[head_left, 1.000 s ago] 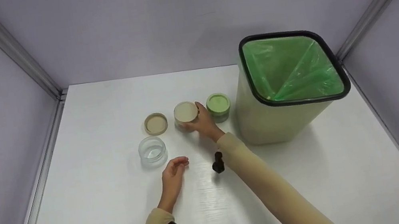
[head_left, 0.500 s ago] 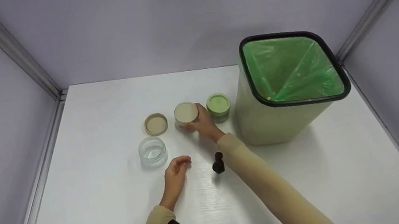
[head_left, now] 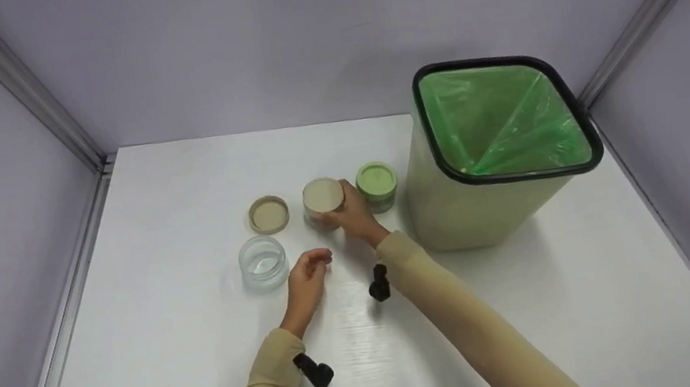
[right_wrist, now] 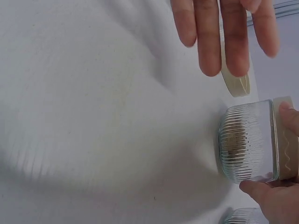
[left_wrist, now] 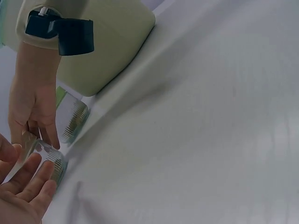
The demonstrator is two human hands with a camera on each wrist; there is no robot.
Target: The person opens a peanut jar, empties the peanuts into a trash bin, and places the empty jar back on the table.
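A ribbed glass jar with a beige lid (head_left: 322,196) stands on the white table (head_left: 204,357). My right hand (head_left: 342,211) grips it from the side, thumb and fingers round the lid and glass (right_wrist: 247,142). My left hand (head_left: 313,263) hovers just in front of that jar with relaxed fingers (right_wrist: 219,32) and holds nothing. In the left wrist view the left palm (left_wrist: 23,193) is close to the jar (left_wrist: 55,164), beside the right hand (left_wrist: 32,107). A jar with a green lid (head_left: 376,181) stands right of the held one.
A loose beige lid (head_left: 269,214) lies left of the held jar. An open clear jar (head_left: 263,260) stands in front of that lid. A tall bin (head_left: 431,207) with a green liner stands at the right. Purple walls enclose the table on three sides.
My left hand has moved forward, up the table towards the beige-lidded jar. The right hand and its jar have stayed in place.
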